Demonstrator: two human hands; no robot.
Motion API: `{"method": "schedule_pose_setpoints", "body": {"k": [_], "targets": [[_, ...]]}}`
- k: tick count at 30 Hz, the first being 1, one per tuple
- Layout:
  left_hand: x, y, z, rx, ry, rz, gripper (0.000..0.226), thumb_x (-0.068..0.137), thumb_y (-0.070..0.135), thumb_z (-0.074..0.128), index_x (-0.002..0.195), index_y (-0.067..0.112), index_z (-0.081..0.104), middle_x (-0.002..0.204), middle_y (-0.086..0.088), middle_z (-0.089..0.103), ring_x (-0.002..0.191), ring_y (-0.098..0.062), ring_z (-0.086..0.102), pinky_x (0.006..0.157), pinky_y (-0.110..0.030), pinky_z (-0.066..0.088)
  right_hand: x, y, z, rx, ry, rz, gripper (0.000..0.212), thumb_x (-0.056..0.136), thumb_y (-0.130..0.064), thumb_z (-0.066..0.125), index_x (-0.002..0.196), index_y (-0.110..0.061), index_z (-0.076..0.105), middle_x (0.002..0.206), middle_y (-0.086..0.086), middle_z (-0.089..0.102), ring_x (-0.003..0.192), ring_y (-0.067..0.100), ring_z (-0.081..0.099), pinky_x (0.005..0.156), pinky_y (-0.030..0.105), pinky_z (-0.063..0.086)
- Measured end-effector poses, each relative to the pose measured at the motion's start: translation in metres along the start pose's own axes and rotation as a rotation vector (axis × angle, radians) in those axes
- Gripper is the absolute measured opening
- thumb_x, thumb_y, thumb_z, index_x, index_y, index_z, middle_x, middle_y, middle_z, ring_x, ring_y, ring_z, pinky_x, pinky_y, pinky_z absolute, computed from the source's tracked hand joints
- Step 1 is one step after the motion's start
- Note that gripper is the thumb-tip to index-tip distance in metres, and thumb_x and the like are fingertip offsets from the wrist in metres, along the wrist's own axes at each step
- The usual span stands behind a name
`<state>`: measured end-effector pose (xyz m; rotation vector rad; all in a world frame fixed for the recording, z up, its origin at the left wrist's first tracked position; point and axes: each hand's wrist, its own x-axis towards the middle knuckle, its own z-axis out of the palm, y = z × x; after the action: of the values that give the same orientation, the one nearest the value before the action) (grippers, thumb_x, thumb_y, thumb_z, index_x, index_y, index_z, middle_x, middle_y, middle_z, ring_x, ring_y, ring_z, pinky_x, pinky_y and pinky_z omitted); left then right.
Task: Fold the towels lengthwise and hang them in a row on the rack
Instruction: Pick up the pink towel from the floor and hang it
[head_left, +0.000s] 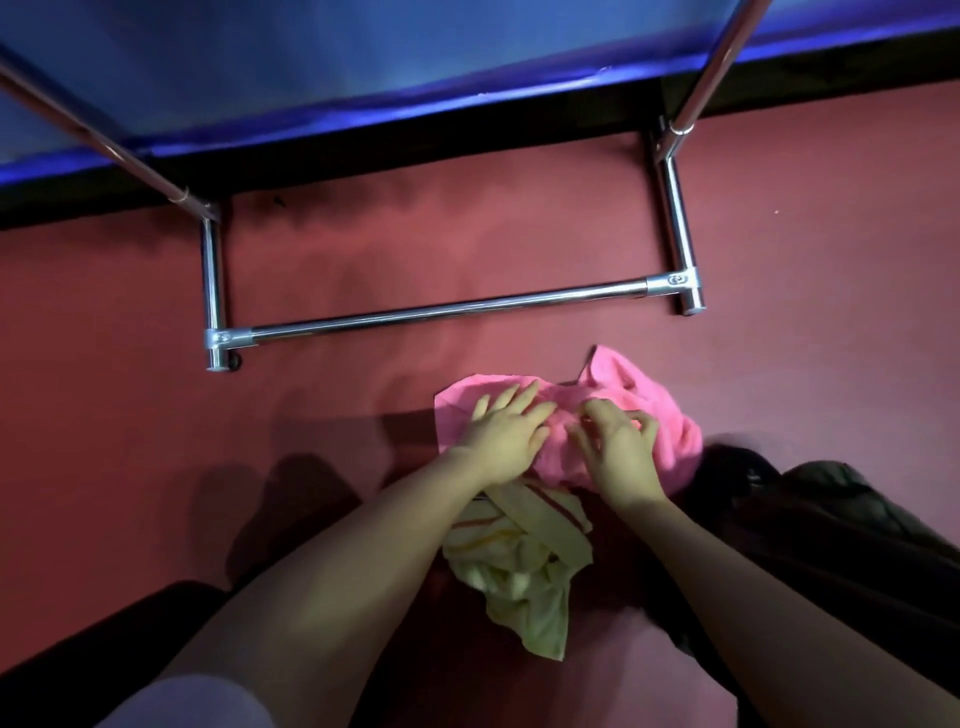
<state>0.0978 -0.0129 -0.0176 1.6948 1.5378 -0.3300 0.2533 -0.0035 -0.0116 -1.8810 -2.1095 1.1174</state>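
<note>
A crumpled pink towel (649, 410) lies on the red floor in front of the chrome rack (447, 310). My left hand (506, 434) rests flat on its left part with the fingers straight. My right hand (621, 454) sits on the middle of the pink towel with its fingers bent, and the fingertips seem to pinch the cloth. A pale yellow towel with orange stripes (524, 561) lies bunched below both hands, nearer to me. The rack carries no towel in the part that shows.
The rack's base bar and two uprights stand on the red floor (130, 415) against a blue wall (363, 62). A dark bag or garment (831, 525) lies to the right of the towels. My knees show at the bottom edge.
</note>
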Motion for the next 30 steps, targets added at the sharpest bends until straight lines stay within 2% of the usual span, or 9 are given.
{"method": "schedule_pose_setpoints", "body": {"k": [3,8,11,15,17,20,23,26,30], "targets": [[-0.024,0.007,-0.019,-0.123,0.164,-0.018,0.041,0.101,0.033,0.031,0.140,0.026,0.037,0.156,0.005,0.021,0.140,-0.019,0.021,0.112,-0.038,0.016,-0.016,-0.029,-0.023,0.154,0.111,-0.143,0.015,0.088,-0.021,0.052,0.085,-0.010,0.062,0.070,-0.001,0.064,0.064,0.024,0.058,0.082,0.052,0.044],[-0.095,0.026,-0.069,-0.331,0.513,0.077,0.059,0.082,0.050,0.017,0.105,0.016,0.059,0.105,-0.001,0.065,0.101,-0.023,0.057,0.085,-0.033,0.031,-0.047,-0.083,-0.067,0.220,0.229,-0.186,0.016,0.090,-0.024,0.051,0.088,-0.013,0.062,0.079,0.000,0.068,0.071,0.029,0.057,0.087,0.043,0.036],[-0.145,0.036,-0.099,-0.535,0.665,0.113,0.046,0.083,0.047,0.032,0.094,0.013,0.060,0.078,-0.005,0.067,0.073,-0.026,0.061,0.071,-0.031,0.043,-0.072,-0.119,-0.098,0.237,0.317,-0.249,0.017,0.091,-0.027,0.051,0.089,-0.013,0.062,0.083,0.000,0.069,0.078,0.029,0.061,0.081,0.030,0.025],[-0.213,0.058,-0.139,-0.701,0.769,0.135,0.017,0.093,0.024,0.051,0.088,0.008,0.056,0.070,-0.003,0.054,0.059,-0.016,0.049,0.061,-0.033,0.046,-0.110,-0.169,-0.144,0.322,0.396,-0.413,0.020,0.090,-0.028,0.055,0.081,-0.012,0.062,0.076,-0.002,0.060,0.073,0.021,0.058,0.074,0.045,0.044],[-0.246,0.069,-0.159,-0.684,0.833,0.159,0.012,0.093,0.016,0.056,0.086,0.006,0.057,0.069,0.000,0.054,0.053,-0.006,0.044,0.055,-0.024,0.044,-0.130,-0.190,-0.167,0.390,0.427,-0.453,0.022,0.091,-0.027,0.055,0.078,-0.011,0.060,0.072,-0.004,0.056,0.069,0.015,0.053,0.067,0.040,0.045],[-0.296,0.088,-0.189,-0.630,0.902,0.218,0.011,0.092,0.017,0.058,0.085,0.008,0.059,0.072,0.004,0.057,0.057,0.000,0.047,0.057,-0.007,0.036,-0.162,-0.220,-0.201,0.477,0.405,-0.487,0.013,0.092,-0.013,0.059,0.079,-0.012,0.059,0.069,-0.011,0.055,0.067,0.006,0.049,0.065,0.030,0.044],[-0.338,0.105,-0.215,-0.613,0.987,0.277,0.013,0.091,0.024,0.059,0.080,0.018,0.056,0.069,0.008,0.055,0.063,-0.002,0.047,0.068,-0.018,0.039,-0.190,-0.248,-0.229,0.542,0.429,-0.529,0.010,0.091,-0.007,0.060,0.082,-0.011,0.063,0.075,-0.008,0.061,0.071,0.003,0.052,0.069,0.020,0.044],[-0.374,0.120,-0.241,-0.507,1.051,0.287,0.021,0.084,0.049,0.050,0.079,0.029,0.052,0.070,0.003,0.056,0.071,-0.021,0.052,0.072,-0.035,0.045,-0.212,-0.273,-0.254,0.571,0.461,-0.553,0.008,0.091,-0.012,0.062,0.084,-0.014,0.064,0.078,-0.008,0.063,0.073,0.003,0.054,0.073,0.023,0.044],[-0.415,0.142,-0.275,-0.475,1.133,0.328,0.030,0.076,0.061,0.043,0.077,0.033,0.052,0.070,0.005,0.056,0.077,-0.027,0.056,0.077,-0.044,0.049,-0.240,-0.303,-0.277,0.506,0.598,-0.706,0.010,0.088,-0.032,0.061,0.096,-0.027,0.058,0.096,-0.018,0.055,0.091,0.008,0.053,0.083,0.027,0.040]]}}
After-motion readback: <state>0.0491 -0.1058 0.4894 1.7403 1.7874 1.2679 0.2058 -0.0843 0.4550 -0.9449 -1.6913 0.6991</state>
